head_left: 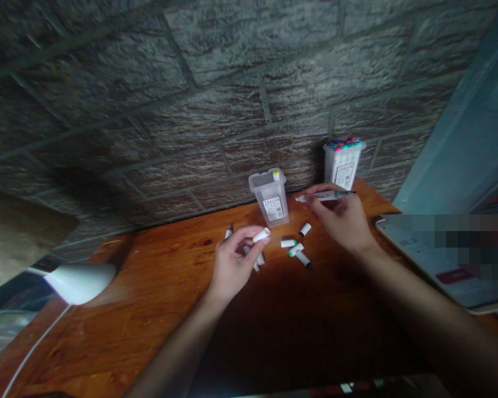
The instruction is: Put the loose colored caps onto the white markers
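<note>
My left hand (236,257) pinches a white marker cap (261,235) between thumb and fingertips, its hollow end turned toward the right. In my right hand (342,218) lies a marker (327,195), held nearly level, with a pale tip pointing left and a dark tip at the right. Between the hands, several loose caps lie on the wooden table: a dark-ended cap (305,230), a green-ended cap (289,243) and a grey cap (303,258) among them. Uncapped markers (257,258) rest partly hidden behind my left hand.
A clear plastic box (269,193) with one yellow-ended marker (276,176) stands near the brick wall. Another box (343,166), full of colourful markers, is at its right. A tablet (444,271) lies on the right; a white lamp (81,282) is on the left.
</note>
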Tool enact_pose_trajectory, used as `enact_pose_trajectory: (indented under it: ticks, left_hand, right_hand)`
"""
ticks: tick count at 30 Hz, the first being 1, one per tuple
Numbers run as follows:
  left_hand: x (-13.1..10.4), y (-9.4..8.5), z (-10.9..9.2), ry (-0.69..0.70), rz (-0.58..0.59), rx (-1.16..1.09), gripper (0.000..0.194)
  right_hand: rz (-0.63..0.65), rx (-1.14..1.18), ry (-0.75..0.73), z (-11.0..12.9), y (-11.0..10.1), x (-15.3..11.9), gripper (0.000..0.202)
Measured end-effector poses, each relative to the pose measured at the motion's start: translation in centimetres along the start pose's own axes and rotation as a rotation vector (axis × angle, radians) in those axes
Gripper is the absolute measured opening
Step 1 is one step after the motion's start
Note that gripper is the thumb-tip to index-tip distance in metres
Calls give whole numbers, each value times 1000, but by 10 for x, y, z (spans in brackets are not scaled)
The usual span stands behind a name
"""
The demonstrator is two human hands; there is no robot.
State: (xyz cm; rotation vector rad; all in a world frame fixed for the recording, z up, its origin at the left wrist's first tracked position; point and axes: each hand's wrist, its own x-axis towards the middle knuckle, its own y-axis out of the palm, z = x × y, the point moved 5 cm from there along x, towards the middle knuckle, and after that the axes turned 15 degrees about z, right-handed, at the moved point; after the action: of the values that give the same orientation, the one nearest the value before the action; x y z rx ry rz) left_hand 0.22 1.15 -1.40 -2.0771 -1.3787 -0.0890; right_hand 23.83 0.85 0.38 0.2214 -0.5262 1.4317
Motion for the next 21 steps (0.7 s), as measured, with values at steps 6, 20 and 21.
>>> enact_pose_trajectory:
  ticks: [6, 20, 21]
  left_hand:
    - [-1, 1, 1, 1, -7, 70, 30]
    - [-1, 6, 5, -27, 61, 60, 24]
    - [-1, 7, 5, -29, 65, 58, 24]
  right_hand:
    - [78, 218, 75, 6, 21, -2, 27]
    - [216, 390, 188, 8, 41, -7, 34]
    - [227, 404, 188, 10, 42, -7, 34]
